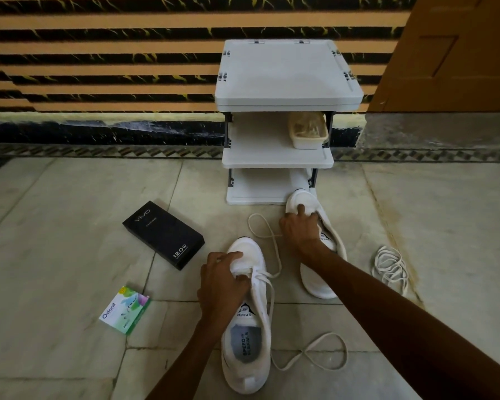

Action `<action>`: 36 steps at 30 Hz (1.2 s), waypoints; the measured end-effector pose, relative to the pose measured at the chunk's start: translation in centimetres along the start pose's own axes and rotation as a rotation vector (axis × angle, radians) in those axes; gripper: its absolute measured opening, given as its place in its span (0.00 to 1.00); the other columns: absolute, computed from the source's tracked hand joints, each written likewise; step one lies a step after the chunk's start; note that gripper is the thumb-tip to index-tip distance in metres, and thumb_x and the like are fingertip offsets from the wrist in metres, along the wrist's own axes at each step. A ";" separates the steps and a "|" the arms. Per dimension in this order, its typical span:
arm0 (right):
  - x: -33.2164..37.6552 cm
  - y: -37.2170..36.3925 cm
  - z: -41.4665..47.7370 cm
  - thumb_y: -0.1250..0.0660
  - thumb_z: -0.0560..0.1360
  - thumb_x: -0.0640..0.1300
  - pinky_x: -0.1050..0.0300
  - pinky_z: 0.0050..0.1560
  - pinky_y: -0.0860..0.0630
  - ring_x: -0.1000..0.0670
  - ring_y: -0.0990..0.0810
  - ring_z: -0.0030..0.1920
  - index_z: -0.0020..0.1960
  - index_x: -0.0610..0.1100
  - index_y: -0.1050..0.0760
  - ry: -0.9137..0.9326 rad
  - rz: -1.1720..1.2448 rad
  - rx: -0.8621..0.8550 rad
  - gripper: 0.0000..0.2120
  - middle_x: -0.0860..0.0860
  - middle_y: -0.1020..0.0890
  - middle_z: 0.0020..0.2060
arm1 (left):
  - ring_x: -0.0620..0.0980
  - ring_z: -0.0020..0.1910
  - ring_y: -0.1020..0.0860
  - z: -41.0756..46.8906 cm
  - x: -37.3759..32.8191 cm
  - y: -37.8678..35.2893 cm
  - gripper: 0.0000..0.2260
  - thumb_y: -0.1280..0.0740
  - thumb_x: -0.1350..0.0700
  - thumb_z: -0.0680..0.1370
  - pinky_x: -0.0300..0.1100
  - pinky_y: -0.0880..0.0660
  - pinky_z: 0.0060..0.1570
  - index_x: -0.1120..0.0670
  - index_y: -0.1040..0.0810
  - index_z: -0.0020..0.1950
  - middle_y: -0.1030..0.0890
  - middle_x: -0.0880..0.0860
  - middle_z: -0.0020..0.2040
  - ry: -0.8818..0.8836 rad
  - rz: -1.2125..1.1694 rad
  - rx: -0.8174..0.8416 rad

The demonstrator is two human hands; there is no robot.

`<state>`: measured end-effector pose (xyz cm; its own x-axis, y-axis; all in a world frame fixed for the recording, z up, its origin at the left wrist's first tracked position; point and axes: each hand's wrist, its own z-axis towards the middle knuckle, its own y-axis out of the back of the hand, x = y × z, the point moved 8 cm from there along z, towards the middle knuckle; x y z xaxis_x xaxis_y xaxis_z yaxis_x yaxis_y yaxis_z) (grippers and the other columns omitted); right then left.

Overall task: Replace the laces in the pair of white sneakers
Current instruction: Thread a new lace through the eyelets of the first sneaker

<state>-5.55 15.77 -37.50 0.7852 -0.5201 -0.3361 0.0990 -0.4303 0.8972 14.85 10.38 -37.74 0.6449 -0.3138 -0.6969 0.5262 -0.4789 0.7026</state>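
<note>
Left grip (223,284) curls round the near white mesh sneaker (251,379), laced, ends trailing. Right grip (300,229) clutches the far white mesh sneaker (318,281), apparently barely threaded. Coiled white loose lace (390,267) lies right of it. Relacing unfinished.

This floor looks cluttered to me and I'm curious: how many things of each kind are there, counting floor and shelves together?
White sneakers: 2
Threaded lace: 1
Loose lace bundle: 1
Boxes: 2
Shelf rack: 1
Tub: 1
Total: 8
</note>
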 end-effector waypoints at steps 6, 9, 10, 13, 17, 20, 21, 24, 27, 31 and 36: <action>0.5 3.0 -0.9 0.37 0.74 0.42 0.47 0.61 0.32 0.40 0.26 0.61 0.58 0.42 0.26 0.072 0.264 -0.230 0.14 0.42 0.20 0.54 | 0.50 0.60 0.28 0.1 0.0 0.0 0.19 0.28 0.56 0.72 0.50 0.25 0.56 0.42 0.22 0.61 0.28 0.47 0.62 -0.002 -0.012 -0.037; -0.8 4.9 -2.3 0.34 0.73 0.40 0.52 0.45 0.22 0.42 0.18 0.46 0.49 0.42 0.24 -0.020 0.826 -0.230 0.06 0.44 0.17 0.45 | 0.49 0.60 0.28 0.8 0.3 -0.3 0.19 0.28 0.57 0.71 0.45 0.27 0.55 0.42 0.22 0.60 0.29 0.45 0.60 0.001 -0.054 0.026; -1.2 5.3 -2.8 0.33 0.73 0.39 0.51 0.45 0.20 0.44 0.18 0.44 0.47 0.42 0.23 -0.034 0.995 -0.193 0.03 0.44 0.16 0.42 | 0.49 0.60 0.28 1.1 0.2 -0.3 0.19 0.29 0.58 0.71 0.42 0.29 0.55 0.44 0.22 0.60 0.30 0.45 0.58 0.004 -0.104 0.048; -2.3 6.9 -4.9 0.30 0.73 0.36 0.60 0.33 0.22 0.50 0.19 0.33 0.43 0.40 0.22 -0.032 1.440 -0.069 0.01 0.46 0.17 0.34 | 0.46 0.58 0.25 2.0 -1.1 0.5 0.18 0.32 0.64 0.74 0.35 0.30 0.54 0.47 0.21 0.60 0.28 0.47 0.58 -0.019 -0.300 0.065; -3.4 9.4 -8.0 0.29 0.75 0.38 0.65 0.29 0.26 0.50 0.21 0.32 0.49 0.35 0.23 0.002 1.758 -0.007 0.07 0.41 0.18 0.35 | 0.46 0.49 0.19 2.4 -5.3 1.8 0.11 0.38 0.58 0.81 0.37 0.23 0.45 0.44 0.19 0.52 0.17 0.48 0.52 -0.102 -0.536 0.202; -4.0 9.5 -9.2 0.29 0.75 0.35 0.61 0.35 0.21 0.47 0.19 0.36 0.52 0.33 0.24 -0.014 1.815 0.004 0.09 0.38 0.18 0.38 | 0.45 0.58 0.20 0.9 -7.8 0.7 0.14 0.46 0.46 0.84 0.44 0.24 0.56 0.43 0.19 0.55 0.16 0.45 0.54 -0.128 -0.630 0.476; -4.1 9.3 -9.3 0.30 0.74 0.35 0.60 0.37 0.20 0.47 0.19 0.36 0.52 0.33 0.24 -0.022 1.847 0.007 0.08 0.39 0.18 0.38 | 0.44 0.59 0.21 0.3 -8.3 0.2 0.16 0.47 0.45 0.84 0.44 0.24 0.57 0.44 0.19 0.54 0.16 0.45 0.54 -0.141 -0.626 0.531; -4.7 8.5 -9.6 0.29 0.73 0.32 0.58 0.38 0.20 0.47 0.18 0.34 0.49 0.37 0.26 -0.093 1.953 -0.041 0.08 0.39 0.18 0.38 | 0.49 0.45 0.18 -1.0 -8.7 -0.3 0.15 0.44 0.49 0.84 0.41 0.21 0.45 0.51 0.21 0.46 0.16 0.51 0.43 -0.164 -0.693 0.525; -5.1 6.8 -9.7 0.29 0.71 0.30 0.61 0.32 0.21 0.50 0.17 0.31 0.45 0.38 0.26 -0.252 1.872 -0.119 0.07 0.40 0.17 0.36 | 0.47 0.32 0.27 -0.9 -7.5 0.8 0.15 0.44 0.56 0.84 0.36 0.30 0.31 0.54 0.21 0.44 0.24 0.49 0.32 -0.115 -0.711 0.375; -3.5 6.8 -9.8 0.29 0.71 0.40 0.58 0.38 0.22 0.51 0.17 0.37 0.44 0.47 0.19 -0.083 1.069 -0.194 0.03 0.50 0.16 0.38 | 0.39 0.29 0.26 -0.6 -6.6 2.8 0.15 0.43 0.66 0.81 0.32 0.29 0.35 0.54 0.19 0.47 0.21 0.48 0.33 -0.221 -0.325 0.242; 1.3 7.4 -10.2 0.27 0.73 0.40 0.58 0.42 0.19 0.55 0.16 0.33 0.52 0.43 0.18 0.314 1.106 -0.105 0.08 0.51 0.15 0.48 | 0.41 0.27 0.24 -1.0 -6.7 4.1 0.08 0.42 0.67 0.80 0.33 0.26 0.33 0.55 0.32 0.53 0.19 0.54 0.34 -0.245 -0.225 0.243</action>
<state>2.42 19.47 -28.39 0.5907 -0.3622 0.7211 -0.6988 0.2173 0.6815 13.26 11.38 -30.06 0.3618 -0.3511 -0.8636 0.4739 -0.7285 0.4947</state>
